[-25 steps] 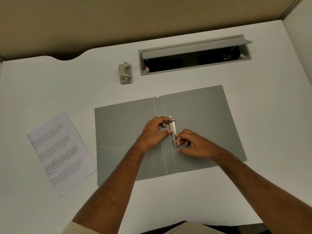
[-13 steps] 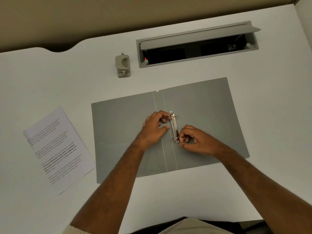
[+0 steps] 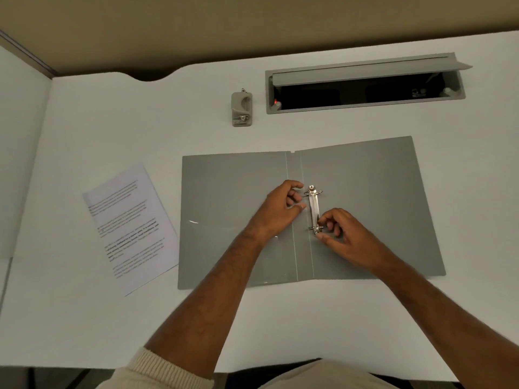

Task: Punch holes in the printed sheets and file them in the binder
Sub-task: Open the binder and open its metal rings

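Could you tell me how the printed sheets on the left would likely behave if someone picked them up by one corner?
The printed sheets look thin and lie flat, so they would probably droop. Nothing visibly binds them, so they may fan apart. On the smooth white desk they likely slide easily.

Two hands work the ring clip point(image 3: 314, 210) of a grey binder point(image 3: 233, 214) lying open on a white desk point(image 3: 84, 318). The left hand point(image 3: 276, 210) curls at its far ring; the right hand point(image 3: 344, 237) pinches the near one. Printed sheets point(image 3: 130, 226) lie left, a hole punch point(image 3: 241, 109) beyond.

One open binder point(image 3: 230, 220), one hole punch point(image 3: 241, 109), one stack of printed sheets point(image 3: 130, 226), two hands
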The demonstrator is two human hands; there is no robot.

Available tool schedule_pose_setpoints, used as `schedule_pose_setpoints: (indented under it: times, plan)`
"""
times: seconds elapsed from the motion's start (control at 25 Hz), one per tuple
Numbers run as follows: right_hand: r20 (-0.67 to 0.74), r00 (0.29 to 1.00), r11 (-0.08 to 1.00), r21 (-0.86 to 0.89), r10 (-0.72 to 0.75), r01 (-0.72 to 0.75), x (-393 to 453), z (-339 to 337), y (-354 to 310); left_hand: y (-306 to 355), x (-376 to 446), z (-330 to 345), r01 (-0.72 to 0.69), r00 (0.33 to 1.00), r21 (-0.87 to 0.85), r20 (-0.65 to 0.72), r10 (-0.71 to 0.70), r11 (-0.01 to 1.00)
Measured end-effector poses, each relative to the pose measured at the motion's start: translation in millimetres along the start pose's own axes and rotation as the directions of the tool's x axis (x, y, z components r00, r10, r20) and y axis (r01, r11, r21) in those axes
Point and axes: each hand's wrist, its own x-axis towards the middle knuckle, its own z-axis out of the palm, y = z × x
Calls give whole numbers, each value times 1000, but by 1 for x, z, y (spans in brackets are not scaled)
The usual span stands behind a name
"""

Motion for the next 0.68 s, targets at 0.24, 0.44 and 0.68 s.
schedule_pose_setpoints:
  times: [0.24,0.44,0.68]
  plan:
    - [-134,989,983,-179,-58,33,-13,13,-9,3,-26,-12,-8,997,31,-72,10,999]
    - [-190,969,939,-332,-157,87,-21,38,-35,-24,-63,-45,15,953,31,-303,-5,999]
    - [-15,968,818,-538,-252,204,-24,79,-61,-75,-115,-100,114,809,80,-586,-46,990]
